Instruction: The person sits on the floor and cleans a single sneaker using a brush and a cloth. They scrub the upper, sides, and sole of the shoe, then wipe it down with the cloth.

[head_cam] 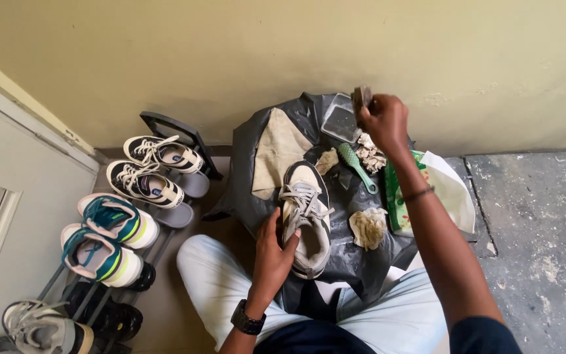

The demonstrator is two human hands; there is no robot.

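Observation:
A grey and cream sneaker (308, 216) lies on a black plastic sheet (251, 147) spread on the floor in front of my knees. My left hand (272, 246) grips the sneaker's near left side by the opening. Farther out, my right hand (384, 121) is raised near the wall and pinches a small brown brush or block (361, 97) above an open clear plastic container (339, 120). A green brush (356, 167) and crumpled dirty rags (368, 227) lie on the sheet between the two hands.
A beige cloth (276, 152) lies flat on the sheet to the left of the sneaker. A green and white bag (450, 187) sits at right. A shoe rack (165, 196) with several pairs of sneakers stands at left beside a door (8, 210). A yellow wall runs behind.

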